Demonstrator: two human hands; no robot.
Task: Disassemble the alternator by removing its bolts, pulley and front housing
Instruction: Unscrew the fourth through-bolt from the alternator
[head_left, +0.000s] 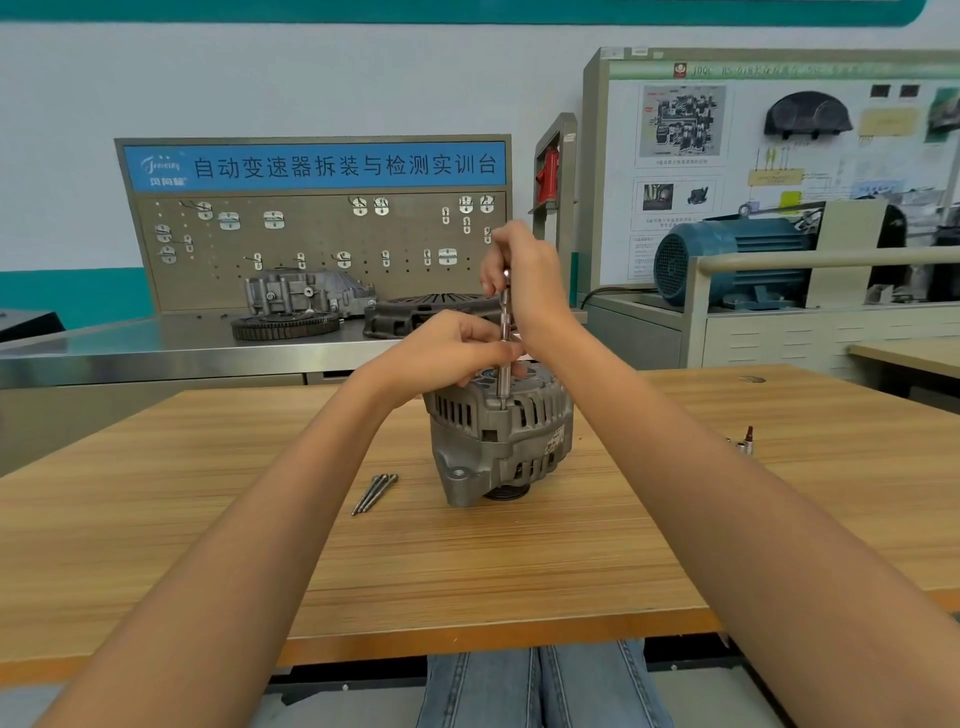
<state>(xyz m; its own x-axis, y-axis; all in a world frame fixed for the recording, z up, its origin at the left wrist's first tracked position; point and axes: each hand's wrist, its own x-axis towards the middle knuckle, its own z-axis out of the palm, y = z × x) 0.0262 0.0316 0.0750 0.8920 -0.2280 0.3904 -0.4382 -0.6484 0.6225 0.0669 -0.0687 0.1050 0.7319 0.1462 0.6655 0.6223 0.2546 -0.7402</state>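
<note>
The alternator (501, 434) stands near the middle of the wooden table (519, 561), set on end with the pulley (506, 492) underneath, so that the slotted rear housing faces up and the through-bolt heads can be reached from above. That seating looks deliberate: the body rests on its own weight while a tool is worked straight down into it.

A slim socket driver (504, 338) stands upright over the near rim of the housing, its tip seated at a bolt position on the upper edge. The right hand (524, 280) is at the top of the shaft, fingers curled round the handle end, evidently to supply the turn. The left hand (457, 345) sits lower, heel toward the top of the housing, fingertips pinching the shaft just above the casting. I judge this lower grip to be a guide, keeping the tool square on the bolt head and steadying the body against twist. The work point thus lies directly below both grips, in line with the shaft, touching the tool tip.

Just beside the alternator, to its left on the table, lie three long bolts (375, 492), bundled side by side. On that evidence the bolt stage is well advanced and this appears to be a remaining one. The pulley and the front housing are still in place.

Well apart to the right lie a few small sockets or bits (744, 441); their exact type cannot be made out.
</note>
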